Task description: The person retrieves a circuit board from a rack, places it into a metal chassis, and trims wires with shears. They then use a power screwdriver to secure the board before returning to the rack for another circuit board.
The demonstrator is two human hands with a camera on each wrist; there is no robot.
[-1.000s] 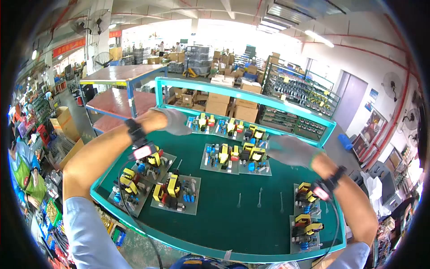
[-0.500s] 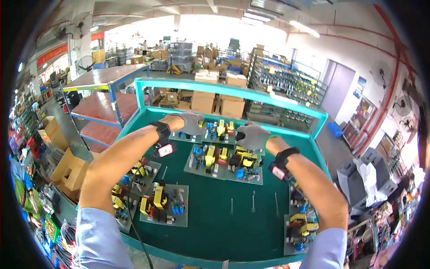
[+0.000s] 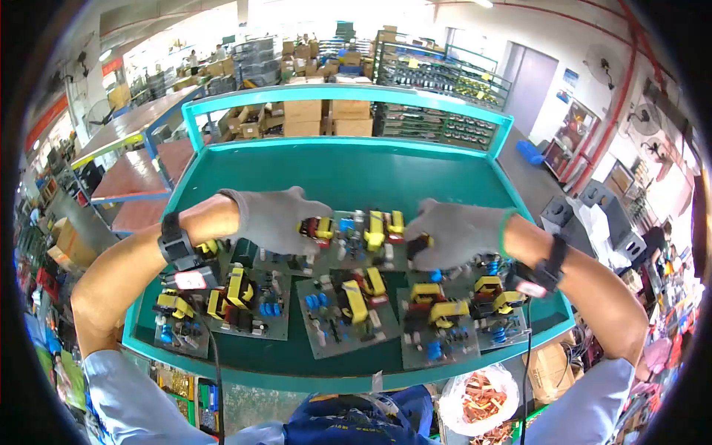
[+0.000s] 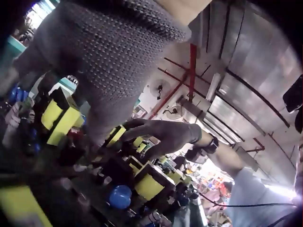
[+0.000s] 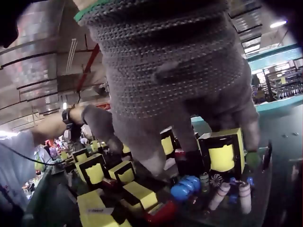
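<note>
In the head view, my gloved left hand [image 3: 278,220] grips a circuit board [image 3: 271,259] at the left of the back row, fingers bent down among its parts. My gloved right hand [image 3: 461,231] holds the right end of that row. Its fingers [image 5: 150,158] reach down on both sides of a yellow transformer [image 5: 222,158] in the right wrist view. Between my hands lies another populated board [image 3: 363,239]. The fingertips of both hands are partly hidden behind components. In front sit a tilted board [image 3: 347,315] and a board with blue capacitors [image 3: 256,304].
More boards [image 3: 441,326] lie along the front right. A teal rail [image 3: 348,93] frames the back of the green bench [image 3: 356,174]. A tiered cart [image 3: 133,174] stands left; a bag of copper-coloured pieces [image 3: 480,400] sits below the front edge. Wrist cables hang over that edge.
Both hands reached to the boards at the far side, and those boards have come toward the front, close behind the front ones. The bench's far part now shows bare green. The head view has tilted down.
</note>
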